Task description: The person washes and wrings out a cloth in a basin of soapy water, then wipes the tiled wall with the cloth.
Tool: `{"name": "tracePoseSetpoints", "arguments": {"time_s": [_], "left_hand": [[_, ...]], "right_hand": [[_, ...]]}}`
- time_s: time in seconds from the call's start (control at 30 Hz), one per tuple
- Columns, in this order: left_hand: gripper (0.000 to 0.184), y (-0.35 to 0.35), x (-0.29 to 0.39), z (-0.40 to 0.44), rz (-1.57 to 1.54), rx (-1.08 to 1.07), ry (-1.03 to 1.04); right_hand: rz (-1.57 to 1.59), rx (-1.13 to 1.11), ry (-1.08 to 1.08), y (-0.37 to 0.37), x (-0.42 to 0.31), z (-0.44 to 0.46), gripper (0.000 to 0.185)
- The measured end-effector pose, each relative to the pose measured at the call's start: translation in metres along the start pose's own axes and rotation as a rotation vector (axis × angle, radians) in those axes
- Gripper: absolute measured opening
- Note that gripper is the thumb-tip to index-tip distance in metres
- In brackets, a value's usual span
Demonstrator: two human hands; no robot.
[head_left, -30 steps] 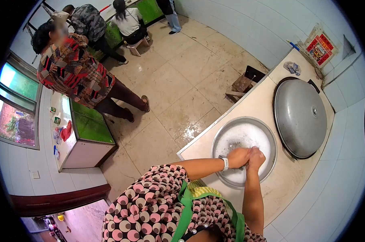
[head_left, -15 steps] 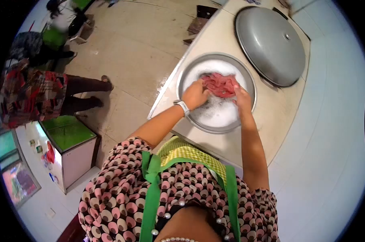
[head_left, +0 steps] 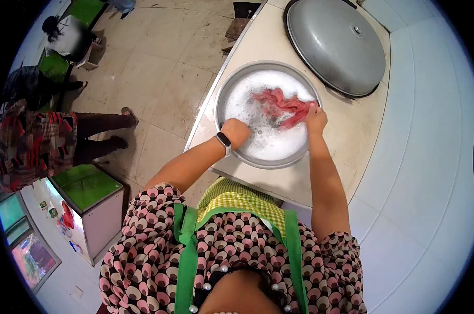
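A round metal basin full of white suds stands on the counter. In it a wet red cloth lies spread across the foam. My right hand grips the cloth's right end near the basin's right rim. At the lower left of the basin is my left hand, with a watch on the wrist. Its fingers curl down toward the foam, and I cannot make out whether they hold anything.
A large grey domed lid sits beyond the basin on the counter. A wooden stool is past the counter's left edge. Several people stand or sit at left, near a green-topped cabinet.
From close together, my hands have moved apart. The red cloth has come into view and now stretches toward my right hand. My left hand has shifted to the basin's lower left. The view has tilted down.
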State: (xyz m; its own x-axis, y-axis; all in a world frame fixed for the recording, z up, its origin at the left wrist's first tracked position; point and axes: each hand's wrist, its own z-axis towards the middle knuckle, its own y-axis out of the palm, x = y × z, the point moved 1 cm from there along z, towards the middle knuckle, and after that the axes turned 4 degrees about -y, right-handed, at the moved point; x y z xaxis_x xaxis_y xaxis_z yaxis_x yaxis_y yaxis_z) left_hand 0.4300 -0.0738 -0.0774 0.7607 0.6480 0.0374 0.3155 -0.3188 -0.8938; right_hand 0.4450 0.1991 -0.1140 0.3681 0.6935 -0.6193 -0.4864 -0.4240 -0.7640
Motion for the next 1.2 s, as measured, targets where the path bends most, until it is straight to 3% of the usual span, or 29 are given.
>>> {"name": "tracePoseSetpoints", "arguments": {"time_s": [0.07, 0.13, 0.17, 0.2, 0.23, 0.27, 0.33, 0.37, 0.4, 0.43, 0.47, 0.5, 0.53, 0.6, 0.67, 0.73, 0.77, 0.8, 0.83, 0.87, 0.9, 0.93, 0.97, 1.0, 1.07, 1.1, 1.13, 1.2], "left_hand": [[0.013, -0.008, -0.002, 0.003, -0.025, 0.017, -0.015], [0.014, -0.021, 0.0, 0.003, -0.054, 0.038, -0.032], [0.016, -0.029, 0.003, 0.004, -0.241, 0.087, -0.057], [0.019, -0.034, 0.005, 0.005, -0.428, 0.135, -0.083], [0.023, -0.032, 0.009, 0.004, -0.589, 0.374, -0.089], [0.023, -0.025, 0.013, 0.011, -0.585, 0.371, -0.086], [0.024, -0.016, 0.023, 0.024, -1.405, 0.539, -0.305], [0.024, -0.025, 0.025, 0.021, -1.834, 0.26, -0.487], [0.024, -0.03, 0.025, 0.018, -1.832, 0.259, -0.486], [0.026, -0.031, 0.026, 0.014, -2.184, 0.104, -0.583], [0.028, -0.03, 0.028, 0.013, -2.529, -0.076, -0.676], [0.031, -0.021, 0.027, 0.017, -2.54, -0.138, -0.721], [0.031, -0.017, 0.029, 0.019, -2.541, -0.139, -0.721], [0.031, -0.008, 0.032, 0.023, -2.402, -0.117, -0.929], [0.029, 0.01, 0.033, 0.034, -2.451, -0.149, -0.887], [0.029, 0.01, 0.032, 0.034, -2.497, -0.178, -0.847], [0.028, 0.001, 0.034, 0.032, -2.517, -0.252, -0.841], [0.028, -0.004, 0.035, 0.028, -2.534, -0.326, -0.835], [0.029, 0.014, 0.031, 0.037, -2.679, -0.401, -0.713], [0.027, -0.023, 0.036, 0.02, -2.719, -0.301, -0.657], [0.028, 0.012, 0.043, 0.032, -2.574, -0.212, -0.51], [0.031, 0.016, 0.023, 0.049, -2.74, -0.374, -0.53], [0.032, 0.005, 0.039, 0.042, -2.732, -0.395, -0.561], [0.037, 0.041, 0.052, 0.065, -2.792, -0.535, -0.461], [0.046, 0.009, 0.039, 0.051, -2.683, -0.363, -0.606], [0.05, 0.004, 0.045, 0.048, -2.664, -0.359, -0.584], [0.053, -0.004, 0.03, 0.045, -2.642, -0.34, -0.55], [0.045, -0.014, 0.04, 0.05, -2.871, -0.439, -0.446]], "right_hand": [[0.086, -0.083, 0.12, -0.004, -0.005, 0.006, 0.031], [0.07, -0.171, -0.241, -0.007, -0.021, -0.001, 0.022], [-0.049, -0.273, -0.285, -0.007, -0.033, -0.011, 0.024], [0.035, -0.232, -0.394, -0.007, -0.047, -0.028, 0.023], [0.022, -0.387, -0.496, 0.005, -0.047, -0.035, 0.024], [-0.189, -0.515, -0.456, 0.008, -0.059, -0.052, 0.026], [-0.174, -0.566, -0.581, 0.015, -0.062, -0.076, 0.025], [-0.222, -0.658, -0.525, 0.022, -0.055, -0.08, 0.024], [-0.27, -0.749, -0.467, 0.027, -0.052, -0.083, 0.023], [-0.267, -0.749, -0.467, 0.029, -0.046, -0.082, 0.023], [-0.087, -0.644, -0.274, 0.024, -0.043, -0.076, 0.025], [0.091, -0.532, -0.082, 0.021, -0.042, -0.073, 0.027], [0.09, -0.533, -0.082, 0.021, -0.044, -0.079, 0.027], [-0.321, -0.639, -0.125, 0.007, -0.072, -0.093, 0.029], [-0.282, -0.691, -0.18, 0.03, -0.045, -0.099, 0.028], [0.025, -0.808, -0.277, 0.047, -0.023, -0.093, 0.037], [0.42, -1.003, 0.137, 0.029, -0.042, -0.08, 0.03], [0.417, -1.003, 0.13, 0.009, -0.058, -0.073, 0.03], [0.649, -1.016, 0.252, -0.013, -0.075, -0.066, 0.025], [0.901, -1.039, 0.351, -0.03, -0.088, -0.056, 0.022], [0.832, -1.045, 0.194, -0.056, -0.1, -0.051, 0.021], [0.881, -0.962, 0.117, -0.068, -0.127, -0.042, 0.025], [0.953, -0.931, 0.121, -0.087, -0.124, -0.046, 0.034], [1.044, -0.921, 0.018, -0.1, -0.112, -0.049, 0.043], [1.223, -0.914, 0.097, -0.107, -0.131, -0.044, 0.047], [1.232, -0.842, 0.083, -0.123, -0.148, -0.047, 0.035], [1.253, -0.87, 0.037, -0.11, -0.158, -0.045, 0.035], [1.248, -0.725, 0.109, -0.111, -0.144, -0.04, 0.018]]}}
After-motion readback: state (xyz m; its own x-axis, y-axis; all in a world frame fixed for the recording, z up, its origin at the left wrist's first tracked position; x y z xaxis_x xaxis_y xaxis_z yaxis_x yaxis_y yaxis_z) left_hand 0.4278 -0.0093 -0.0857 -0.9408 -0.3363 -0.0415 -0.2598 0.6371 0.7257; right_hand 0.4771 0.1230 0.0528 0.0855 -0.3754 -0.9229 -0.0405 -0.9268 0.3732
